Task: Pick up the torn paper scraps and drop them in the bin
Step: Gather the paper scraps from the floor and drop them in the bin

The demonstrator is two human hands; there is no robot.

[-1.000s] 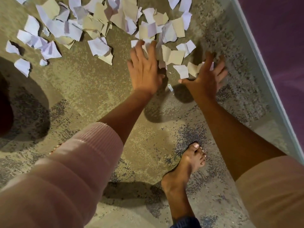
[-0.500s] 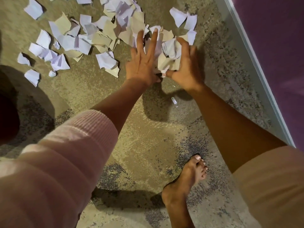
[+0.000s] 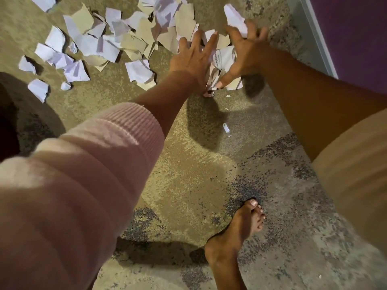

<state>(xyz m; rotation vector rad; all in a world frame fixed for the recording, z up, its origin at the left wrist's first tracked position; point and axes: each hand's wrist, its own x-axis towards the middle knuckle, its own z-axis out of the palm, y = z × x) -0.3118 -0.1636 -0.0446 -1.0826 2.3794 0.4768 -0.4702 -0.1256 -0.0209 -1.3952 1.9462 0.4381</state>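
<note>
Both hands have closed in on the right end of the paper pile since a second ago, when they were spread apart on the carpet (image 3: 188, 168). The left hand (image 3: 191, 59) is flat, its fingers straight and fanned, pressing sideways against a bundle (image 3: 223, 59) of torn scraps. The right hand (image 3: 246, 53) presses the bundle from the other side, its thumb hooked under the lower edge and its four fingers bent like a claw. One white scrap (image 3: 234, 18) lies at those fingertips; whether they touch it cannot be told. One piece in the bundle carries printed text.

To the left, the main pile (image 3: 125, 36) of white and tan scraps lies on the carpet, overlapping too much for an exact count, well over a dozen. Three single white scraps and two small crumpled bits lie apart at its left side. One small pale sliver (image 3: 226, 129) lies alone on the carpet below the hands. One bare foot (image 3: 234, 233) stands near the bottom. A pink sleeve (image 3: 94, 174) covers the left arm, a beige sleeve (image 3: 356, 174) the right.
</note>
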